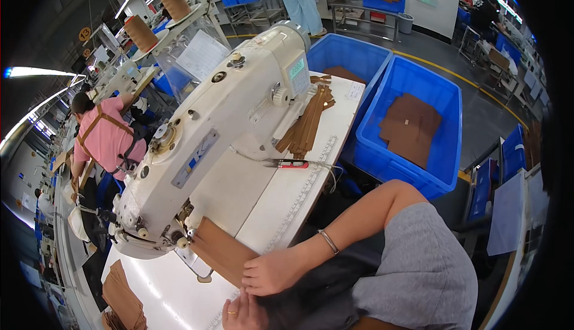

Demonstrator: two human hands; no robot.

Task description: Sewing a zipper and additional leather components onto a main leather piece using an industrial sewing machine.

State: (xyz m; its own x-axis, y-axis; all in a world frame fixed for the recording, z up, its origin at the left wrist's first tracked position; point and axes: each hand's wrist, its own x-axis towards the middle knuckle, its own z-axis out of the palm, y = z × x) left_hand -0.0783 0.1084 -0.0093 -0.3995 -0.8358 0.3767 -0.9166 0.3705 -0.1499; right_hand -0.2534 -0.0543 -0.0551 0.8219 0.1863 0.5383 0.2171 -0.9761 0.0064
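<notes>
Hands (274,272) | together at brown panel (222,250) | far end under sewing machine (206,128)

Brown flat leather-like panel (224,251): matt, smooth. White curved sewing machine (194,130): painted metal, semi-gloss, small fittings bare and shiny. White smooth surface (173,294): glossy, streaked with reflected light. Blue rectangular plastic bin (452,128): slick, soft sheen. Long brown leather-like strips (312,118): mostly matt. Grey cloth sleeve (421,264): soft, matt. Slim silver metal bracelet (328,241): polished. Brown thread cone (142,34): fibrous, dull.
</notes>
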